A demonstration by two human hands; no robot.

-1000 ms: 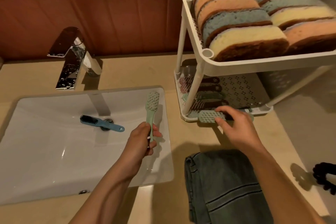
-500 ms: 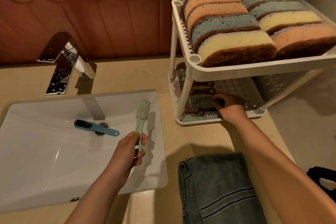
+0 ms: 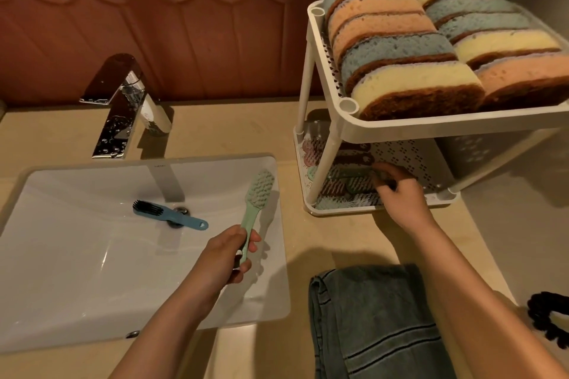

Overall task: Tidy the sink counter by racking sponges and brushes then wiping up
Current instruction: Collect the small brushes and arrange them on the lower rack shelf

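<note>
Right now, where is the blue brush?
In the head view, the blue brush lies in the white sink on the left, across the drain, left of the green brush that the left hand holds.

Head-worn, close, down over sink counter (image 3: 234, 135).

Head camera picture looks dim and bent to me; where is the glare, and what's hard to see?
Head view: warm, low light, with bright glints on the faucet and sink. Head view: the wide lens makes the rack lean outward. Head view: the lower shelf is in shadow, so what the right hand holds there is unclear; the left hand gripping the green brush reads sharp.
</note>
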